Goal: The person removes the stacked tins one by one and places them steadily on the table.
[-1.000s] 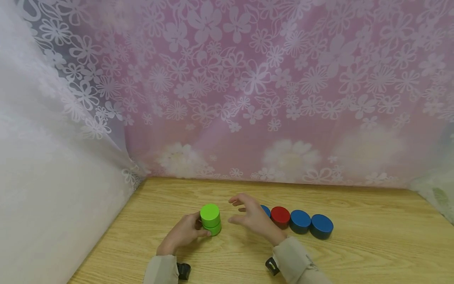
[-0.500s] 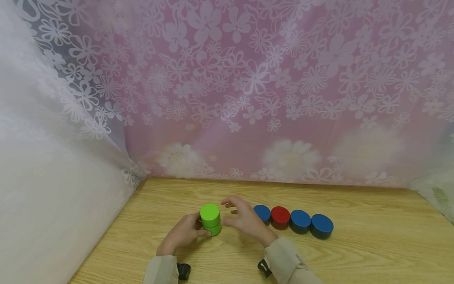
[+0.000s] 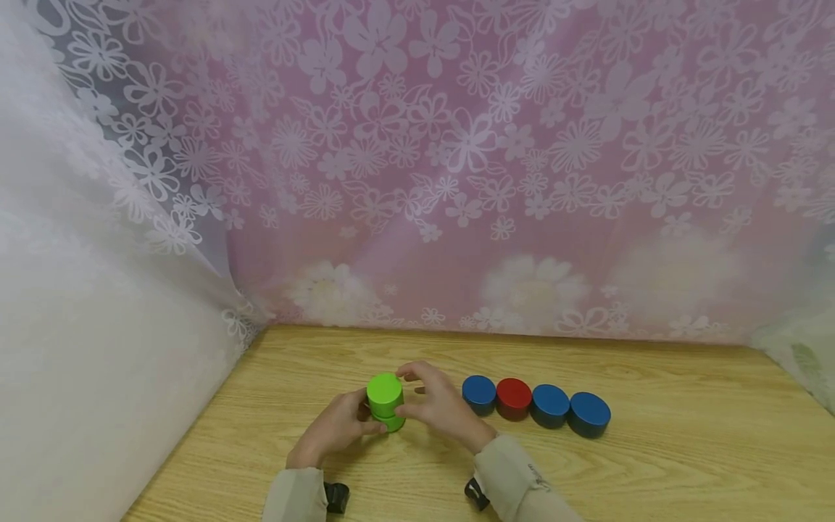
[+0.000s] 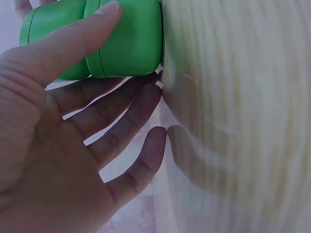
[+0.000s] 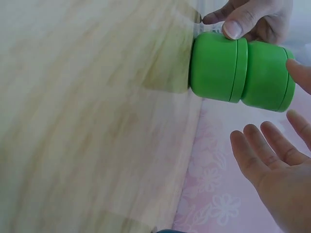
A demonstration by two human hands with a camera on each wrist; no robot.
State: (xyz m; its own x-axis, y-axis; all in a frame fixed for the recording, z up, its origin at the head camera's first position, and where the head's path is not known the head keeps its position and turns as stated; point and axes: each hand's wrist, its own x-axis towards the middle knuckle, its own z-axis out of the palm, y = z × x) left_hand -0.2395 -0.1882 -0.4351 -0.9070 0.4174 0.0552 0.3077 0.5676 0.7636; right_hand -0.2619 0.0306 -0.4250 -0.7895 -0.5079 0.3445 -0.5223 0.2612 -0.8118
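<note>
Two green round lidded tins stand stacked on the table. My left hand (image 3: 335, 429) grips the lower green tin (image 4: 129, 41), its thumb across the side and the fingers behind. The upper green tin (image 3: 385, 395) sits squarely on top. My right hand (image 3: 443, 409) comes in from the right, thumb and index finger spread either side of the upper tin. In the right wrist view the right thumb (image 5: 300, 75) overlaps the lid's edge and the index fingertip lies right by it. The other right fingers (image 5: 260, 150) are extended and apart from the tin.
To the right, a row of tins stands side by side: a blue tin (image 3: 479, 395), a red tin (image 3: 513, 399), another blue tin (image 3: 550, 406) and a last blue tin (image 3: 589, 415). A pink flowered curtain (image 3: 417, 181) hangs behind the wooden table (image 3: 685, 435).
My right hand has moved left, from beside the blue tin up to the upper green tin, uncovering that blue tin. The left hand and green stack have stayed in place.
</note>
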